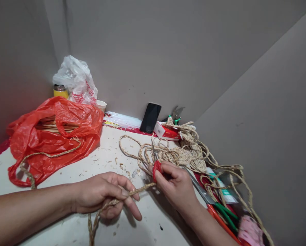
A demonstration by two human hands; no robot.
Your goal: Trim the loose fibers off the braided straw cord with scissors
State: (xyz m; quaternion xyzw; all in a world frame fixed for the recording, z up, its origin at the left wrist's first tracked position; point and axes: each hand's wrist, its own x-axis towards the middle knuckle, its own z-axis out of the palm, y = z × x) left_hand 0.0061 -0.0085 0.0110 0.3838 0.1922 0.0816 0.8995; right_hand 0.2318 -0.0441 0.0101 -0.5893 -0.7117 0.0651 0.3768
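A braided straw rope (142, 188) stretches between my two hands above the white table. My left hand (104, 193) pinches the rope under its thumb, with the other fingers partly spread. From there the rope hangs down past the near edge of the view. My right hand (177, 182) is closed around a pair of small red-handled scissors (156, 169), whose thin metal point faces away from me. The rope's right end meets these fingers, and its tip is hidden there. Just beyond my right hand lie loose coils of braided rope (178, 155).
An orange-red plastic bag (73, 150) with straw strips lies left. Behind it are a white bag (77, 78), a yellow jar (60, 91) and a paper cup (101, 105). A phone (150, 118) leans on the wall. Large shears (211, 205) lie right. Straw scraps dot the table (76, 225).
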